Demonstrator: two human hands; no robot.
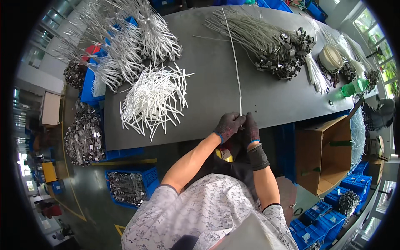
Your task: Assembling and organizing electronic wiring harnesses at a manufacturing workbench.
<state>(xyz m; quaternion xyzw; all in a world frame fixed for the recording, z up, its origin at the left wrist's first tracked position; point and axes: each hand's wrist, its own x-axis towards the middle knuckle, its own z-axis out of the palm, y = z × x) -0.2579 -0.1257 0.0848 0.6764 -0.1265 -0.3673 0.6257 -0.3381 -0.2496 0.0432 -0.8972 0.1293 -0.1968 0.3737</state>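
One long, thin wire [236, 58] with a whitish covering runs across the grey table from its far side to my hands at the near edge. My left hand [229, 126], in a dark knitted glove with a blue cuff, is closed on its near end. Beside it, almost touching, my right hand [251, 128] in a matching glove is closed too. What the right fingers hold is hidden between the hands. A heap of short white tubes [156, 98] lies on the table to the left of my hands.
Bundled wires with dark metal ends [287, 54] lie at the far right, near a green plastic bottle [354, 88]. More wire bundles [146, 35] stand far left. An open cardboard box [308, 158] is right of the table; a blue crate [151, 180] of parts sits on the floor, left.
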